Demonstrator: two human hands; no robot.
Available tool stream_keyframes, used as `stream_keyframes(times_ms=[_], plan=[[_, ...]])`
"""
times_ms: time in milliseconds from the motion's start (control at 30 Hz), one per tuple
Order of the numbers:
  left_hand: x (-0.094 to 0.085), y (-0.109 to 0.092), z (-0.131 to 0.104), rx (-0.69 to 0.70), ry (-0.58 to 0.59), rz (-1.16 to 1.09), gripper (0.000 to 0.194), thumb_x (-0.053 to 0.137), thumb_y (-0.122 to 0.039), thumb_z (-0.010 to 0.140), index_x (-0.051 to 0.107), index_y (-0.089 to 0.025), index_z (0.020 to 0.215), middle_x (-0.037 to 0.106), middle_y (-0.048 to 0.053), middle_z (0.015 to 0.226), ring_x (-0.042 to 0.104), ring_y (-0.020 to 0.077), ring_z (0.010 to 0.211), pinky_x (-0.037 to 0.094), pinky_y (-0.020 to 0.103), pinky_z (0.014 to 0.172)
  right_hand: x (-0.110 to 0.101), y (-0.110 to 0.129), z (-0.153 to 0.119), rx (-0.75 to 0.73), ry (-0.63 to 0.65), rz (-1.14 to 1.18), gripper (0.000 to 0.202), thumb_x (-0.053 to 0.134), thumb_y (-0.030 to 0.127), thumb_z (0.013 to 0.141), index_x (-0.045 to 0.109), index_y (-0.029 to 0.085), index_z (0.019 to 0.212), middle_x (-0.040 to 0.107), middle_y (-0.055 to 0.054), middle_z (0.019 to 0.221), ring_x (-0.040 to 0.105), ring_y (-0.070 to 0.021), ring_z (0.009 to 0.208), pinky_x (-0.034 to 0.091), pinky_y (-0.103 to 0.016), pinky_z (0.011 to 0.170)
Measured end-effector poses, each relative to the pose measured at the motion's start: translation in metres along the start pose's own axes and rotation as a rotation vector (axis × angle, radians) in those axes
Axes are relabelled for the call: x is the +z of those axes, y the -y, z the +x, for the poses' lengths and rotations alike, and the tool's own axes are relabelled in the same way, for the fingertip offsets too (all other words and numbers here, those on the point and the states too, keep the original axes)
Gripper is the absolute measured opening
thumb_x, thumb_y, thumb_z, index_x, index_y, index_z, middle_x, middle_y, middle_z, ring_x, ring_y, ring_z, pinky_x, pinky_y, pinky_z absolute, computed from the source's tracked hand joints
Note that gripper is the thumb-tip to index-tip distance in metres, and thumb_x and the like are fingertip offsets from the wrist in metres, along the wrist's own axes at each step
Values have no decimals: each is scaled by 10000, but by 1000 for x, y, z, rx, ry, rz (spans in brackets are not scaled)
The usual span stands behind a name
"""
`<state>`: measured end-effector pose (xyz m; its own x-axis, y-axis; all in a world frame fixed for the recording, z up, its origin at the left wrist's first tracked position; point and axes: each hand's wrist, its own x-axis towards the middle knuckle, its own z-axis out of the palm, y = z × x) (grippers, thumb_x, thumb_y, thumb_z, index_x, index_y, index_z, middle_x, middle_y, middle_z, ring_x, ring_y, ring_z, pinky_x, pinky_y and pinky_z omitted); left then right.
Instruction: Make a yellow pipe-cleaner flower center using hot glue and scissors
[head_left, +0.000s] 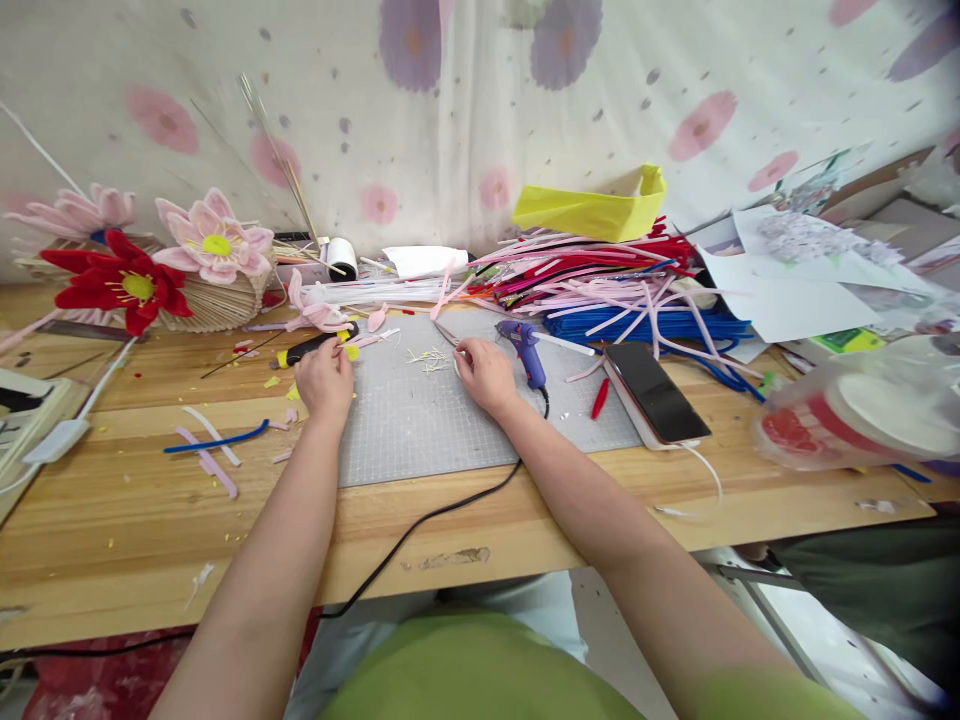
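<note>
My left hand (325,382) has its fingers curled together at the left edge of the grey cutting mat (405,440). Any small item inside them is hidden. Just beyond it lies a black and yellow tool (309,346). My right hand (486,374) rests over the mat with fingers pinched. A thin pointed piece (445,331) shows by its fingertips, its kind unclear. Between the hands are short pale-yellow clippings (427,360). Right of my right hand lies a purple glue gun (523,350) with a white glue stick. Pink fuzzy petals (377,318) lie behind.
Fuzzy-stem flowers, red (124,285) and pink (215,240), stand at the left. Bundled pipe cleaners (592,270) are piled at the back. A phone (658,392), a plastic-wrapped cup (862,415) and papers sit right. A black cord (427,517) crosses the table's front edge.
</note>
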<state>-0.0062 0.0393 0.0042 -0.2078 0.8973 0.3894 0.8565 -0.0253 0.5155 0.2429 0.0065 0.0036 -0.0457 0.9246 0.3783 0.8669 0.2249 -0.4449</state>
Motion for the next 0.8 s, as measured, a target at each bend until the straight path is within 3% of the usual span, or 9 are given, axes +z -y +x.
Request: stream_keyframes(times_ms=[67, 133, 300, 433, 600, 700, 800], plan=[[-1, -7, -5, -77, -31, -234, 320, 469, -291, 852, 573, -198, 1140, 685, 90, 1056, 632, 221, 957, 469, 391, 882, -3, 2, 0, -25, -13, 32, 215, 413, 252, 910, 608, 169, 940, 663, -76, 873, 587, -197, 861, 412, -303, 781], [0, -17, -15, -199, 15, -506, 319, 525, -286, 816, 562, -204, 1122, 699, 69, 985, 661, 183, 861, 517, 341, 788, -5, 4, -2, -42, -28, 89, 211, 414, 258, 907, 605, 177, 939, 662, -68, 866, 589, -187, 854, 418, -299, 784], [7, -47, -44, -363, 403, -834, 363, 691, -285, 676, 608, -168, 1010, 707, 40, 755, 669, 174, 680, 535, 306, 630, 6, 9, -5, 3, 103, 482, 217, 481, 322, 863, 552, 190, 1020, 654, -35, 870, 600, -140, 771, 451, -267, 711], [7, -57, -54, -367, 487, -908, 451, 760, -352, 592, 631, -142, 970, 683, 29, 682, 638, 152, 647, 517, 284, 614, 20, 13, -4, 59, 243, 812, 313, 581, 304, 761, 496, 199, 1042, 610, 21, 769, 585, -125, 696, 466, -267, 679], [4, -57, -53, -354, 541, -974, 576, 823, -344, 479, 610, -141, 973, 682, 20, 736, 624, 133, 642, 493, 264, 605, 17, 15, -3, 136, 324, 965, 302, 602, 267, 708, 471, 217, 975, 555, 61, 660, 502, -103, 539, 413, -242, 537], [5, -53, -52, -329, 544, -925, 538, 820, -308, 485, 586, -149, 942, 673, 5, 705, 614, 127, 605, 479, 261, 595, 15, 13, -4, 138, 308, 974, 293, 609, 292, 706, 478, 221, 958, 565, 53, 672, 513, -107, 556, 405, -240, 532], [6, -48, -51, -201, 410, -741, 416, 766, -277, 584, 556, -180, 930, 677, -7, 717, 626, 131, 624, 483, 276, 648, 15, 7, -3, 143, 203, 881, 223, 572, 318, 744, 512, 216, 933, 572, 33, 698, 541, -120, 609, 423, -259, 580]])
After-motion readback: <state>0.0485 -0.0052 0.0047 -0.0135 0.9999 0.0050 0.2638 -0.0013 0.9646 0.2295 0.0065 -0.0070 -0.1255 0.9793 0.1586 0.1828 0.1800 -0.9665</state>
